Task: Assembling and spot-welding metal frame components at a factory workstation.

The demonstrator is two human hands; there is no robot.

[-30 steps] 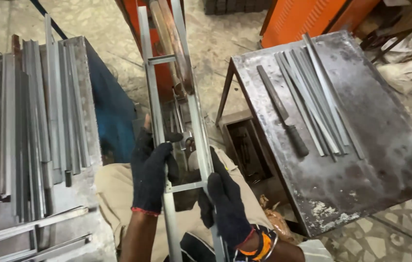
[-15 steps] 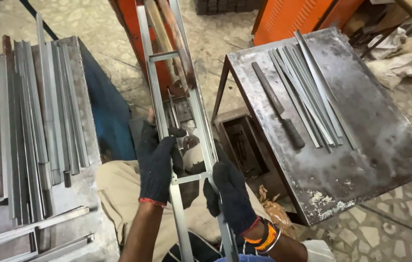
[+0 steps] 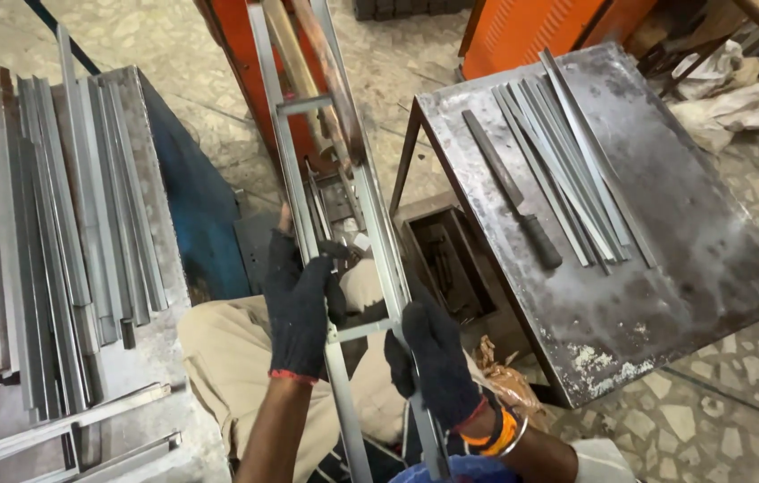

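I hold a long grey metal frame (image 3: 288,143), two parallel rails joined by short crossbars, running from my lap up and away. My left hand (image 3: 300,304), in a dark knit glove, grips the left rail just above a crossbar. My right hand (image 3: 434,360), gloved the same with an orange bangle at the wrist, grips the right rail a little lower. The frame's far end leans towards an orange machine (image 3: 245,54). My knees in tan trousers (image 3: 227,358) lie under the frame.
A blue-sided bench (image 3: 142,107) on the left carries several long grey metal strips (image 3: 66,233). A steel table (image 3: 665,224) on the right holds more strips (image 3: 567,161) and a black-handled file (image 3: 522,215). A dark tool box (image 3: 446,259) sits below between them.
The view has shifted slightly. My left hand has slid a little down the left rail; both hands keep their grip on the frame.
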